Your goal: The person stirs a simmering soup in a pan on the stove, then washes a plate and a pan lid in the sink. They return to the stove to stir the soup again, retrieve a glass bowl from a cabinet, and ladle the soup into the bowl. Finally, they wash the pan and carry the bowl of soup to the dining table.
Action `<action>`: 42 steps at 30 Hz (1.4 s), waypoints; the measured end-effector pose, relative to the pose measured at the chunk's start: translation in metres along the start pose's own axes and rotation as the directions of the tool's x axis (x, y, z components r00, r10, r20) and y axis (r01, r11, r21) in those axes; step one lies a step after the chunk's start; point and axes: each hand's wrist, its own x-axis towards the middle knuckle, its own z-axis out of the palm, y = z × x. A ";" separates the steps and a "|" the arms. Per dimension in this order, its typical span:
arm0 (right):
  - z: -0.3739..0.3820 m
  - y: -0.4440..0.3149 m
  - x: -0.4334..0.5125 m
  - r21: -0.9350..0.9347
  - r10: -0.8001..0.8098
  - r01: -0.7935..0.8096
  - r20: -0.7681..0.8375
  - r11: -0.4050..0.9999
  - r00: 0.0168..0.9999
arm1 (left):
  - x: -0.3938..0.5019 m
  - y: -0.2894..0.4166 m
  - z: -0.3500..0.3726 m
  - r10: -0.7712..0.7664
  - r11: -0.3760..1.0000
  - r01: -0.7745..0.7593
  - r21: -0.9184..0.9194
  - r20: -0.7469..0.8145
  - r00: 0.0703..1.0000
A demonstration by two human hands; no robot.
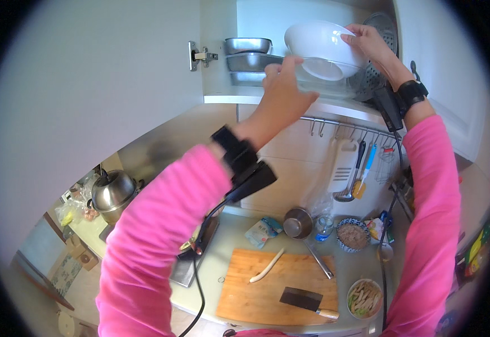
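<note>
My right hand (365,44) grips a white bowl (318,40) by its right side, high up in an open wall cabinet. The bowl is tilted so its round foot shows; I cannot tell whether a second one is nested with it. My left hand (285,88), slightly blurred, is raised just left of and below the bowl with fingers apart. Its fingertips overlap the bowl's edge in view, and whether they touch is unclear. Behind that hand, steel pans (249,62) are stacked on the cabinet shelf (224,100). A perforated metal steamer plate (382,31) leans at the right.
Open cabinet doors (102,76) flank me. Below, a wooden cutting board (245,299) carries a cleaver (300,298) and a pale peeled stalk (267,266); a saucepan's (297,223) handle reaches over it. A bowl of cut strips (363,298) stands right. Utensils hang from a rail (342,123).
</note>
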 end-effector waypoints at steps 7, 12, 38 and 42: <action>-0.019 0.012 0.023 0.309 0.046 0.049 -0.293 0.950 0.955 | 0.056 -0.002 0.053 -0.176 0.984 0.177 0.006 0.106 0.979; -0.033 0.021 0.033 0.231 -0.049 0.152 -0.397 0.961 0.917 | 0.071 -0.003 0.056 -0.146 0.988 0.137 0.064 0.161 0.976; -0.010 0.017 0.011 0.122 -0.104 0.116 -0.098 0.986 0.990 | -0.024 0.061 -0.103 -0.143 0.987 0.136 0.086 0.078 0.987; 0.005 0.015 -0.004 0.039 -0.140 0.144 -0.091 0.989 0.986 | -0.064 0.067 -0.127 -0.105 0.990 0.098 0.101 0.065 0.992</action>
